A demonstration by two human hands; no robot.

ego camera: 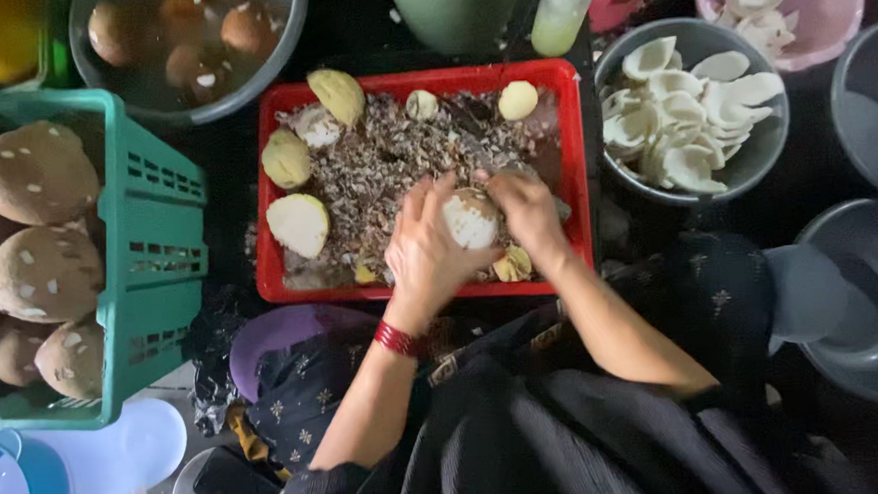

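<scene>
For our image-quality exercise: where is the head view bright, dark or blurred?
Head view: the red tray and white slices are brightly lit; the black clothing and the frame's edges fall into shadow; the left hand and right hand look slightly soft.

This looks like a small food-preparation spot, worked by hand at floor level, not a fitted kitchen. A red tray heaped with brown shavings sits before a seated person, ringed by plastic basins. A green basket holds whole brown coconuts, a grey bowl holds white cut pieces, and a basin of water soaks peeled ones.
</scene>
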